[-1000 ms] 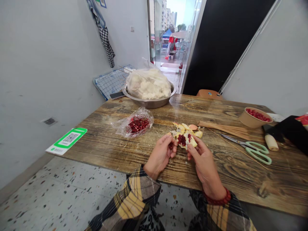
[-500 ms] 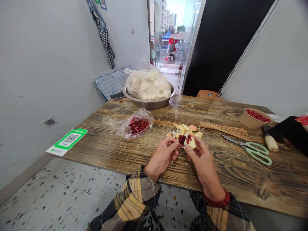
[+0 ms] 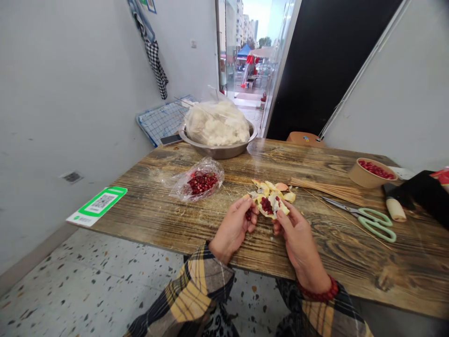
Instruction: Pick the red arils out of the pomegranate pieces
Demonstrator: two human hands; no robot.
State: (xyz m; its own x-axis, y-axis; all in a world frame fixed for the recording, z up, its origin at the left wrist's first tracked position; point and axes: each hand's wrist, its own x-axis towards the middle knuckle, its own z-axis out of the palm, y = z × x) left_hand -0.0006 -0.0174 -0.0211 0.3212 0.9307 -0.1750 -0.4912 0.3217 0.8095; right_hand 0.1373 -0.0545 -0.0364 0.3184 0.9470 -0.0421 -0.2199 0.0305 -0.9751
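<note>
A piece of pomegranate (image 3: 267, 206), with dark red seeds, white membrane and yellow rind, is gripped in my right hand (image 3: 297, 236) between thumb and fingers. Just to its left, my left hand (image 3: 237, 229) is closed around some loose pomegranate seeds (image 3: 249, 214), which show dark red between its fingers. Behind both hands lies a heap of pomegranate peel (image 3: 271, 188), yellow and pinkish. Farther left, a clear plastic bag (image 3: 177, 187) lies with a pile of red seeds (image 3: 202, 182) on it.
A steel basin (image 3: 219, 151) holding a plastic bag of white, lumpy stuff (image 3: 219, 126) stands at the back. To the right lie wooden skewers (image 3: 326, 188), green-handled scissors (image 3: 375, 222) and a paper bowl (image 3: 365, 175) of red seeds. A QR card (image 3: 100, 204) sits at the left edge.
My left hand has drawn slightly left, away from the pomegranate piece, with seeds now visible in its fingers. The piece in my right hand has tilted, showing more membrane and rind.
</note>
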